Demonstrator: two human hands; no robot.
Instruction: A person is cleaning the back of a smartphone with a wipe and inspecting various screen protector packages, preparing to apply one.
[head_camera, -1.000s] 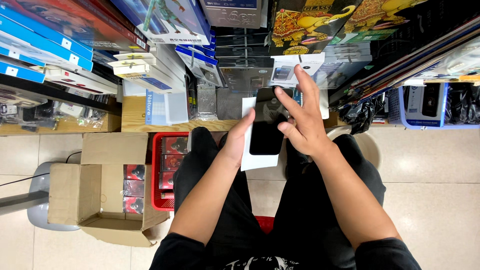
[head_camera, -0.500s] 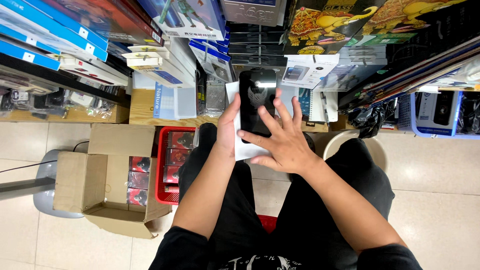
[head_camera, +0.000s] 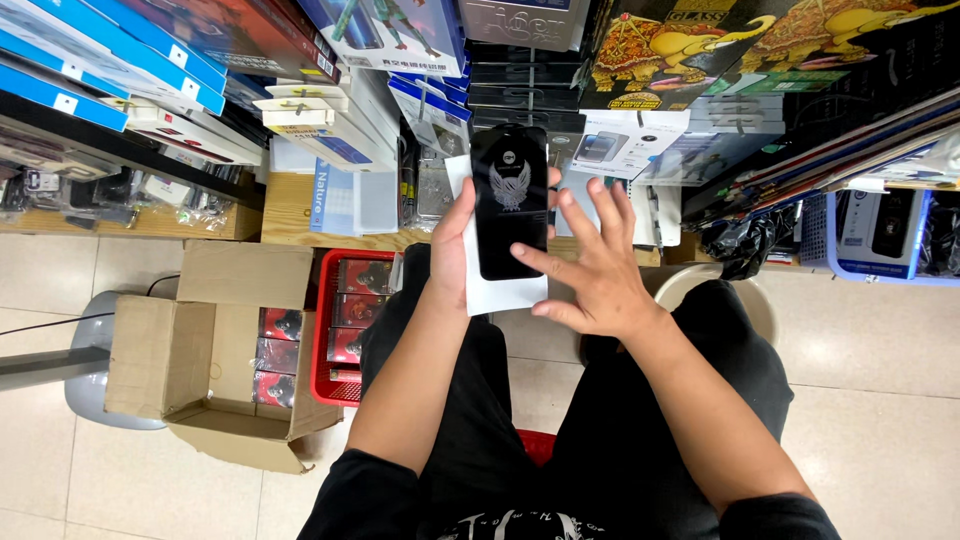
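Note:
My left hand (head_camera: 452, 250) holds a flat black rectangular pack with a white winged emblem (head_camera: 510, 200), lying on a white sleeve (head_camera: 500, 292) in my palm, raised in front of the shelves. My right hand (head_camera: 598, 268) is spread just to the right of the pack, fingers apart, with the index fingertip touching its lower right face. Both forearms reach up from my lap; I am seated, in black trousers.
An open cardboard box (head_camera: 210, 350) with small dark packs stands on the floor at left, next to a red basket (head_camera: 325, 330) of similar packs. Crowded shelves of boxed goods (head_camera: 330, 120) fill the top. A blue basket (head_camera: 880, 235) sits at right.
The black pack has risen and now stands fully uncovered in my left hand. My right hand slid off its face to the right and down, fingers spreading.

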